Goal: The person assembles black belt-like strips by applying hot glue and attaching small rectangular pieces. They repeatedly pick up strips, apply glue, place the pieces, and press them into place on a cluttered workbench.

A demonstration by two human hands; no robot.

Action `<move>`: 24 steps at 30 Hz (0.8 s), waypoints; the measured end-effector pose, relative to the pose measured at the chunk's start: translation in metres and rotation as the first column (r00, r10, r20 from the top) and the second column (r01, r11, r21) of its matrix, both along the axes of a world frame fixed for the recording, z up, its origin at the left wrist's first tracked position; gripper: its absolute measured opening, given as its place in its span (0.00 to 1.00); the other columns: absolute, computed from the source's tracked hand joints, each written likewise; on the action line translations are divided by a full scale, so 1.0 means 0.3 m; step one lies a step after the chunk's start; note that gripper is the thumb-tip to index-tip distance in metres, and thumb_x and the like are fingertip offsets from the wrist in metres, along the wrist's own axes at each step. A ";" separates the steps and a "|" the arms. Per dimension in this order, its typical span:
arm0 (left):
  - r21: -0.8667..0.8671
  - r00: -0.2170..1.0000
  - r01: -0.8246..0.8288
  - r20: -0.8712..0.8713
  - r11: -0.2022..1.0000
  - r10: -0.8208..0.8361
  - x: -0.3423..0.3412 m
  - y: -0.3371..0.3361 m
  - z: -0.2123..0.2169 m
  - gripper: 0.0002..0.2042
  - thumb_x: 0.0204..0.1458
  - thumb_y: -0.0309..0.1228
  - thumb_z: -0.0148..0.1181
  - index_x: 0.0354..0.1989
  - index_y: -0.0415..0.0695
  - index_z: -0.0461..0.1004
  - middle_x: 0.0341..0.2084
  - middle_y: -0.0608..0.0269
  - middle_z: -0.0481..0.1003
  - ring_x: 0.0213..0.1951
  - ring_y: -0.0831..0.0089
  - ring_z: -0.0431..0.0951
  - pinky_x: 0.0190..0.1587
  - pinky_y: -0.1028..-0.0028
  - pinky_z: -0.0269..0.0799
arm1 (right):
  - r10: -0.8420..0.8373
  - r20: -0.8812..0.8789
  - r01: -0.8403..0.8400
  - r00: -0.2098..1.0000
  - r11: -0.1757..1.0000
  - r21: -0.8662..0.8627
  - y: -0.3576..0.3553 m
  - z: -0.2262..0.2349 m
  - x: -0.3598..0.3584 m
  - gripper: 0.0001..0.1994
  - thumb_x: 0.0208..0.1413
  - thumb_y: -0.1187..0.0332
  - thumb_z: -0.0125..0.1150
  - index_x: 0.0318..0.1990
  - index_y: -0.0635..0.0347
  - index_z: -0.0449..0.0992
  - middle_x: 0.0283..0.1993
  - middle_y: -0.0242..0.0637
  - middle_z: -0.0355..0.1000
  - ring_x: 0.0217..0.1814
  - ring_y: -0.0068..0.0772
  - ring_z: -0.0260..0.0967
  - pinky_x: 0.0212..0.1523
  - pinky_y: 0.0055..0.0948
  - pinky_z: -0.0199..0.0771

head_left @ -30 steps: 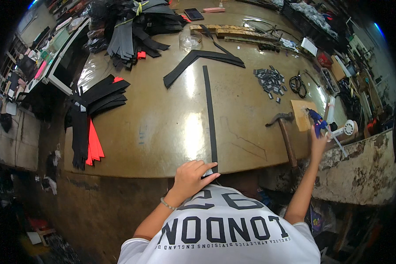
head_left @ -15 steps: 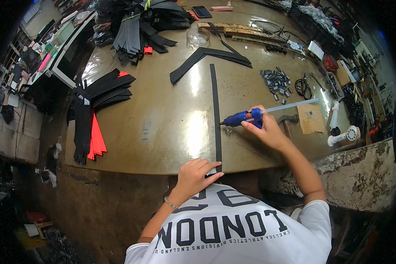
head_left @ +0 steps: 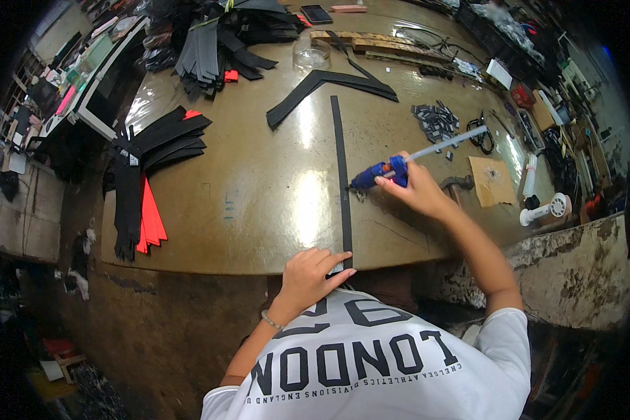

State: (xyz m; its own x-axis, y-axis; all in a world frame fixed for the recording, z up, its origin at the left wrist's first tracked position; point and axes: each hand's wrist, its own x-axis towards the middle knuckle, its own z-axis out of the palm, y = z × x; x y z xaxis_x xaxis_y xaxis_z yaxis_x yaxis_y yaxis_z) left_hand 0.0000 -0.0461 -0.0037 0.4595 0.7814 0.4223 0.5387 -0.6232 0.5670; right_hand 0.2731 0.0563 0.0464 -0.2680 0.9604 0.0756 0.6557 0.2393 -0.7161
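A long narrow black strip lies lengthwise on the table in front of me. At the table's near edge my left hand pinches the strip's near end between thumb and fingers, with a small white piece partly showing under them. My right hand is closed around a blue hot glue gun, and a translucent glue stick sticks out of its back end. The gun's nozzle is at the strip's right edge, about midway along it; whether it touches cannot be made out.
A bent black band lies beyond the strip. Black and red strips are stacked at left, a bigger pile behind. To the right are small dark pieces, a hammer, brown card and a white spool.
The glue gun's nozzle has shifted slightly along the strip, away from me, and its back end has tilted. My left hand stays at the strip's near end. The view has shifted a little.
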 end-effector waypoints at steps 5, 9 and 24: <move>0.003 1.000 0.004 -0.024 1.000 -0.004 0.000 -0.001 0.003 0.14 0.44 0.42 0.71 0.38 0.51 0.81 0.19 0.67 0.69 0.24 0.69 0.72 0.28 0.70 0.67 | 0.018 0.175 -0.033 0.984 0.996 0.084 0.021 0.037 -0.041 0.20 0.54 0.60 0.66 0.47 0.62 0.68 0.37 0.49 0.78 0.37 0.52 0.77 0.39 0.39 0.76; -0.013 0.999 0.009 -0.032 1.000 -0.009 -0.002 -0.002 0.004 0.14 0.46 0.43 0.70 0.38 0.51 0.81 0.19 0.67 0.68 0.24 0.69 0.71 0.28 0.69 0.67 | -0.080 0.336 -0.132 0.938 0.816 0.562 -0.077 0.047 0.029 0.20 0.49 0.72 0.65 0.51 0.60 0.69 0.42 0.50 0.77 0.42 0.53 0.76 0.41 0.40 0.77; 0.001 0.999 0.035 -0.021 0.999 -0.034 -0.005 0.015 -0.026 0.16 0.42 0.45 0.72 0.38 0.53 0.82 0.17 0.70 0.70 0.20 0.71 0.71 0.22 0.71 0.65 | -0.667 0.368 0.676 0.648 0.726 0.126 -0.153 0.110 0.280 0.31 0.66 0.46 0.46 0.30 0.72 0.78 0.29 0.58 0.73 0.32 0.53 0.73 0.34 0.49 0.68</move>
State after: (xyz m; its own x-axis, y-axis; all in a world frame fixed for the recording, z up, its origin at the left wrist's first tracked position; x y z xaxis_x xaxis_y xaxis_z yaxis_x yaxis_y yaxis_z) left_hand -0.0017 -0.0416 -0.0115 0.4949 0.7643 0.4133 0.5286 -0.6424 0.5549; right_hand 0.3572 0.0104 0.0794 0.4486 0.8890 0.0920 0.8384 -0.3830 -0.3879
